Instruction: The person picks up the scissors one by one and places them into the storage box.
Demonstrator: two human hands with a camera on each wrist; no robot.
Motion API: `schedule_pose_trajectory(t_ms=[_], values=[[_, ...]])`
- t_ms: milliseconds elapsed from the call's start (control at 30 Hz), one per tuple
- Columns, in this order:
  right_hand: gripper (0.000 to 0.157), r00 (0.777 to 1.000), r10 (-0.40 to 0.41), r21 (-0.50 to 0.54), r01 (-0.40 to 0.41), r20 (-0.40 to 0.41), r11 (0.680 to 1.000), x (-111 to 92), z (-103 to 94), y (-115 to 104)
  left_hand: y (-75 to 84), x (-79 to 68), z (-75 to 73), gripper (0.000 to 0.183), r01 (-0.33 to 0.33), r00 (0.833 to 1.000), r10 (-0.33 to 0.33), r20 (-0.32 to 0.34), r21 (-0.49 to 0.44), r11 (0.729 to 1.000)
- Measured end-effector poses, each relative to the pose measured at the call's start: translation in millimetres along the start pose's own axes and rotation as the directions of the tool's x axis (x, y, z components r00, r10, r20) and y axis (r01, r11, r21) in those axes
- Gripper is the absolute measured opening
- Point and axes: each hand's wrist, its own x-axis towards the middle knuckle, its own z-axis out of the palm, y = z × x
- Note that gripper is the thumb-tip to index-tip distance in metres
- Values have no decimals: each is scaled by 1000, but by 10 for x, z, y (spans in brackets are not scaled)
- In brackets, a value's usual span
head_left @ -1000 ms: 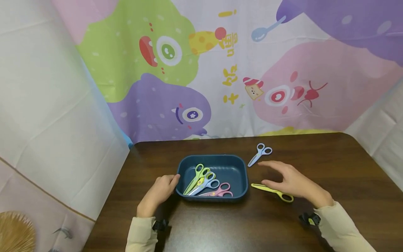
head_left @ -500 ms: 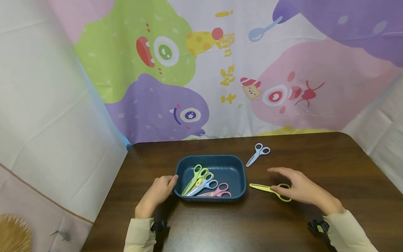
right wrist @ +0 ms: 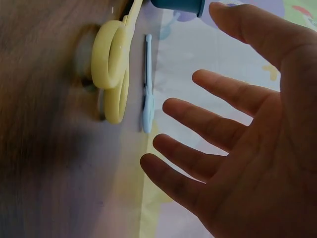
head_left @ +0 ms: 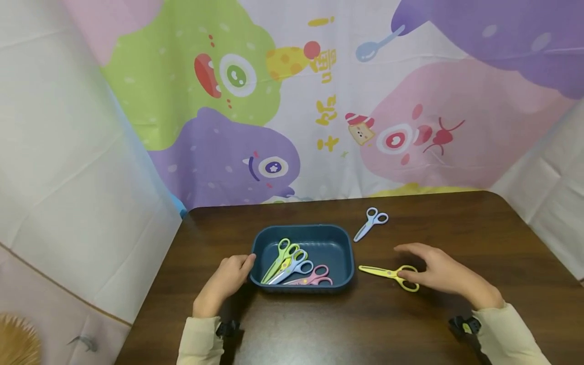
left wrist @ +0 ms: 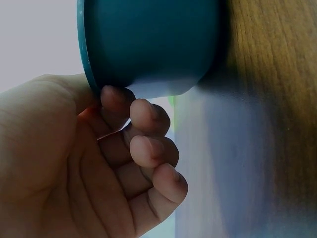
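Observation:
A dark blue plastic basin (head_left: 336, 253) sits on the table, and my left hand (head_left: 227, 279) holds its left end. In the left wrist view the thumb goes over the basin's rim (left wrist: 83, 44), with the index fingertip against the outer wall; the other fingers curl loosely below. Inside lie several scissors: green (head_left: 278, 261), yellow, light blue (head_left: 292, 266) and pink (head_left: 315, 276). My right hand (head_left: 440, 271) hovers with spread fingers beside yellow scissors (head_left: 385, 272) right of the basin. The right wrist view shows the palm (right wrist: 252, 148) holding nothing, apart from the yellow handles (right wrist: 100, 64).
Light blue scissors (head_left: 367, 225) lie behind the yellow pair, near the basin's back right corner. The brown table (head_left: 319, 329) ends at a cartoon-printed cloth (head_left: 337, 172) hanging behind it. Pale cloth (head_left: 91, 152) hangs at the left side.
My right hand has drawn back to the right, away from between the two loose scissors, uncovering more of the yellow handles. The left hand keeps its hold on the basin. The head view shifts slightly.

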Motion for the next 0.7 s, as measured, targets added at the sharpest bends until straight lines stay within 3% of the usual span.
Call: schedule_pose_trajectory(t_ms=[467,700], values=[[54,1000,-26,-40,26,-2,999,-17,-40,83,16,8,-5,44,16,1000,-16,-6,5,1000],[53,999,-19,-11,19,30,1000,-20,-31,151,17,3,-7,45,7,1000,-8,-8,-3,1000]])
